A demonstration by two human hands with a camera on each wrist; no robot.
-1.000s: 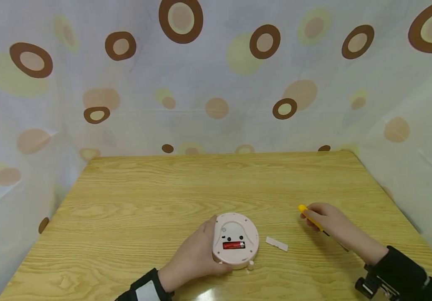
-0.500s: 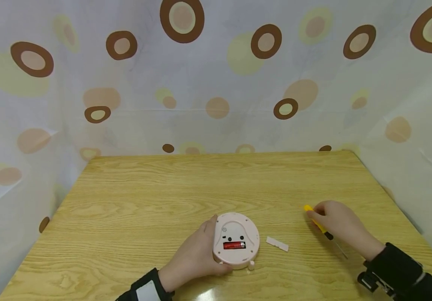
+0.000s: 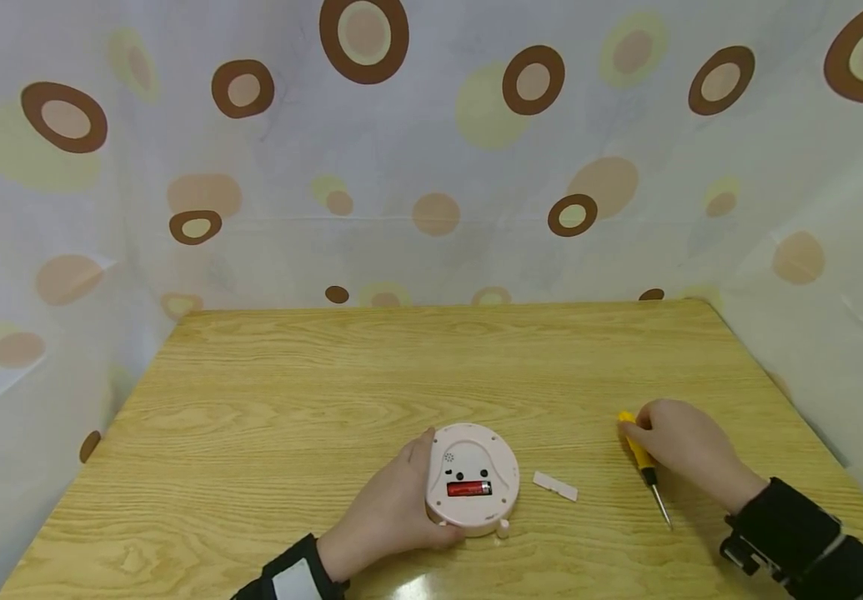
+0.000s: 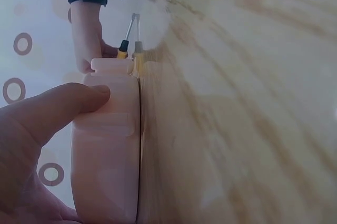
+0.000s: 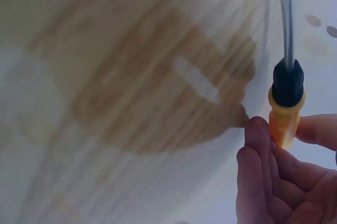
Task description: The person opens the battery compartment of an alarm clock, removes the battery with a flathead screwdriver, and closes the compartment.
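Note:
A round, pale pink alarm clock (image 3: 472, 450) lies face down on the table, its back up. One red battery (image 3: 469, 488) shows in the open compartment. My left hand (image 3: 389, 504) grips the clock's left side, and in the left wrist view the thumb (image 4: 87, 98) presses its edge near a small foot. To the right, my right hand (image 3: 689, 442) pinches the yellow handle of a screwdriver (image 3: 639, 454), whose metal shaft points toward the front edge. Between clock and screwdriver lies a small pale pink battery cover (image 3: 554, 486), touched by neither hand.
The wood-grain table (image 3: 326, 383) stretches back to a white curtain (image 3: 401, 167) patterned with brown and yellow ovals, which also hangs at both sides. A black band with a small camera (image 3: 746, 554) sits on the right wrist.
My right hand has shifted slightly right, and the screwdriver has swung so more of its shaft shows, its tip toward the front. The left hand and clock stay put.

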